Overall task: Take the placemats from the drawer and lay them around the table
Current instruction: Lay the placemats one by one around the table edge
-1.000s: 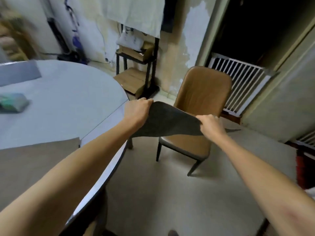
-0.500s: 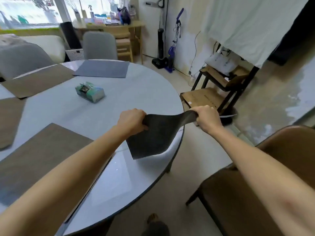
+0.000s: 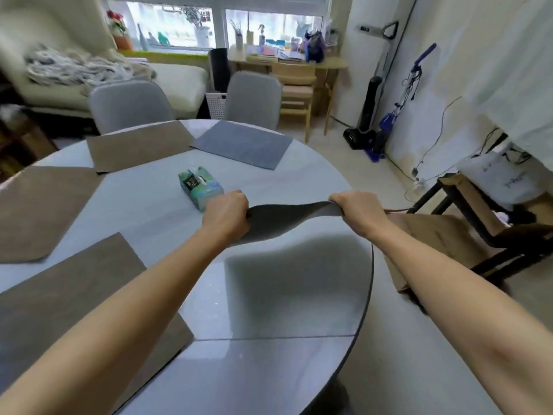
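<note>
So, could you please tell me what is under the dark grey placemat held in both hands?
Under the dark grey placemat lies bare glossy round table with the mat's shadow; its far edge hides some tabletop.

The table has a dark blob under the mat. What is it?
Head view: it is the shadow of the dark mat, held above the glossy table by the left hand and right hand; window light brightens the tabletop around it.

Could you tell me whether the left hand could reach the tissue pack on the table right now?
Probably not yet: the left hand sits right beside the tissue pack, but it grips the dark placemat.
</note>
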`<control>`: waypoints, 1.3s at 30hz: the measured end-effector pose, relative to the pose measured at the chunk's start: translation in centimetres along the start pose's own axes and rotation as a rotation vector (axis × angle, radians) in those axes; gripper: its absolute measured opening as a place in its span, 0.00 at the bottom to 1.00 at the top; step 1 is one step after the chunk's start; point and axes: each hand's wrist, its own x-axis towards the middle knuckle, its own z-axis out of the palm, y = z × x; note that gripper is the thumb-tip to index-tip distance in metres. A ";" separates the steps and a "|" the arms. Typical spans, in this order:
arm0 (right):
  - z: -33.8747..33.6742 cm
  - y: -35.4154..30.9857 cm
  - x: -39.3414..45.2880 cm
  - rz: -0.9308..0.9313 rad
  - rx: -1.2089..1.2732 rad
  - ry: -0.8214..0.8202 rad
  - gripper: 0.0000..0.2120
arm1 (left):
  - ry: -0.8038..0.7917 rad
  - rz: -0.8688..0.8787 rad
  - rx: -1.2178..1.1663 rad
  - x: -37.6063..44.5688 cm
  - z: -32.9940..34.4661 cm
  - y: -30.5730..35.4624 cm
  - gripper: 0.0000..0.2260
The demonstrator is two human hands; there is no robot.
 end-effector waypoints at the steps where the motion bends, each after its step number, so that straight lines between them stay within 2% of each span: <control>1: 0.8 0.7 2.0 -0.029 -0.003 0.007 0.11 | -0.021 -0.030 0.012 1.0 0.2 0.2 0.07; 4: 3.4 3.0 7.7 -0.119 0.034 0.037 0.10 | -0.081 -0.146 -0.007 4.1 1.1 1.3 0.09; 6: 5.1 4.3 10.9 -0.218 0.058 0.047 0.09 | -0.052 -0.257 -0.060 6.4 1.7 2.5 0.11; 10: 7.2 6.2 16.5 -0.459 0.080 -0.040 0.08 | 0.001 -0.473 -0.196 9.8 2.8 4.3 0.11; 12: 8.0 6.7 19.3 -0.541 0.081 -0.057 0.09 | 0.027 -0.518 -0.100 10.9 3.4 4.6 0.11; 15: 8.4 5.8 22.8 -0.746 0.064 -0.017 0.12 | -0.033 -0.568 0.050 11.5 3.7 4.5 0.19; 17: 9.3 4.6 24.8 -0.978 -0.088 0.053 0.17 | -0.091 -0.609 0.116 11.6 4.2 4.3 0.24; 19: 10.7 3.3 26.1 -1.104 -0.220 0.105 0.22 | -0.225 -0.630 0.123 11.8 5.9 4.2 0.26; 20: 11.4 2.8 26.2 -1.127 -0.252 0.095 0.24 | -0.318 -0.637 0.088 11.9 7.0 4.2 0.25; 23: 14.1 2.5 26.2 -1.152 -0.308 -0.147 0.24 | -0.567 -0.629 -0.041 12.4 10.5 4.8 0.18; 26: 15.4 3.3 27.9 -1.061 -0.347 -0.466 0.21 | -0.687 -0.614 -0.151 13.4 12.9 6.8 0.21; 28: 16.1 4.7 29.3 -1.048 -0.389 -0.604 0.20 | -0.734 -0.647 -0.221 14.5 14.4 8.3 0.20; 31: 18.3 7.4 31.8 -1.106 -0.422 -0.505 0.23 | -0.739 -0.770 -0.345 16.3 16.4 10.2 0.15; 33: 20.2 9.1 33.4 -1.154 -0.399 -0.464 0.26 | -0.710 -0.880 -0.412 17.5 17.2 11.5 0.17; 36: 22.6 11.6 35.6 -1.147 -0.287 -0.441 0.23 | -0.687 -0.992 -0.435 19.4 18.7 14.2 0.15; 39: 23.9 13.9 36.8 -1.169 -0.212 -0.347 0.19 | -0.650 -1.053 -0.527 20.4 19.5 17.2 0.15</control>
